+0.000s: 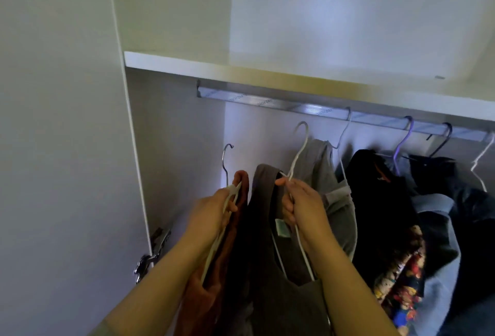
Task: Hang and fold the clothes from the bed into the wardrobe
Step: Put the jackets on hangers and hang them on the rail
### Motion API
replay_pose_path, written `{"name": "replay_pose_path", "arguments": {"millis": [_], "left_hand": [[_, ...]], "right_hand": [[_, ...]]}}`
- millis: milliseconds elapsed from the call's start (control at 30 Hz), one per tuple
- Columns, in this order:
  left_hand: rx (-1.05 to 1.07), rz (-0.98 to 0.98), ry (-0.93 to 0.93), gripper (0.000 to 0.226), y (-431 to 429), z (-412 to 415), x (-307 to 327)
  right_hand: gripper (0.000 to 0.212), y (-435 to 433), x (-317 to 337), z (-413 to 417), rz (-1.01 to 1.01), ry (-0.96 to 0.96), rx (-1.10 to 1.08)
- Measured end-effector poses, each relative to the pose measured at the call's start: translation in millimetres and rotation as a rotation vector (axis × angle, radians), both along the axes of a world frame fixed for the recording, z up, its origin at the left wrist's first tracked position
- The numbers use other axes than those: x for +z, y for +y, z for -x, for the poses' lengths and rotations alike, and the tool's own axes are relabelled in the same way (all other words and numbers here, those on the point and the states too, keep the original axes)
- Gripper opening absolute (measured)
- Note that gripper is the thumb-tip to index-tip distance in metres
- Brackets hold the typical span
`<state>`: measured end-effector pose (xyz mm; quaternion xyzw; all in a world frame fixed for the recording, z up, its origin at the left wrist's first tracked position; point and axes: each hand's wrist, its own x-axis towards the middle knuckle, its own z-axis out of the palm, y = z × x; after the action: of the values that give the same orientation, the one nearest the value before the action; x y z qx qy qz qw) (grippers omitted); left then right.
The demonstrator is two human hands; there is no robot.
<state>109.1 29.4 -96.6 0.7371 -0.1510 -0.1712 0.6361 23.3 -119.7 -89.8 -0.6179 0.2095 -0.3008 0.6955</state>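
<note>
- Left hand (214, 209): grip closed round a white hanger (227, 164) carrying a rust garment (206, 282), inside the wardrobe (174, 148); its hook sits well below the rail (267, 101).
- Right hand (302, 207): grip pinching a wire hanger (301, 142) threaded through a brown top (267, 228), hook just beneath the rail.
- Dark clothes (375, 201) hang along the rail's right end.

Silver rail (254, 100) fixed just under white shelf (214, 63), sloping down to the right across the frame. Hooked over its right half, left to right: pale wire hanger (345, 126) bearing grey garment (321, 164), purple hanger (404, 140) above black garment (375, 196), dark hanger (442, 142), then white hanger (482, 158) at the frame's edge. Garments packed close, touching.
</note>
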Motion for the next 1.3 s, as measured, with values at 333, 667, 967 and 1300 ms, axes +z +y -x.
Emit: {"name": "replay_pose_path", "arguments": {"millis": [333,667,967,1300], "left_hand": [[0.037,-0.065,-0.194,0.025,-85,-31,6],[-0.036,0.078,-0.177,0.039,-125,-56,19],[-0.077,-0.033,-0.198,0.043,-138,-71,32],[-0.062,0.112,-0.224,0.041,-179,-90,56]], "right_hand": [[0.029,-87,16,-42,0.111,0.011,-0.011],[0.032,-159,30,-83,0.261,0.107,-0.252],[0.032,-182,-7,-88,0.233,0.157,-0.257],[0.033,-176,-13,-83,0.236,0.103,-0.269]]}}
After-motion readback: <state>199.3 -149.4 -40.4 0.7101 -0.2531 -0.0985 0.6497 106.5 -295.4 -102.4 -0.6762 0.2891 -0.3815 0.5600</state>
